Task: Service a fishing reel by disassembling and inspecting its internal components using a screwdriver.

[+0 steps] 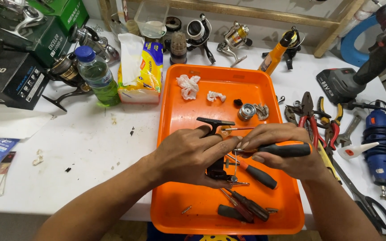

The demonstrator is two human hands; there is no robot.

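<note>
Both hands meet over the middle of the shallow orange plastic tray (175, 89), which serves as the landmark and catches loose parts so they cannot roll off the white table (90, 143). Left hand (188, 156) is curled shut around a black fishing-reel body with a T-shaped handle (214, 122), gripping it from the side so the handle sticks up toward the tray's far edge and the part stays steady. Right hand (282, 154) is closed around a screwdriver with an orange and black grip (287, 149), held level with its tip pointing at the reel body; the tip itself is hidden behind the fingers. Near the tray's front edge lie several spare dark-handled screwdrivers (246, 207), within reach. Toward the tray's far side sit crumpled white tissue wads (188, 85) and a small silver metal spool (246, 111), set apart from the work. Just right of the tray lies a heap of red-handled pliers (311, 120); to its left stands a clear plastic bottle of green liquid (97, 76).
</note>
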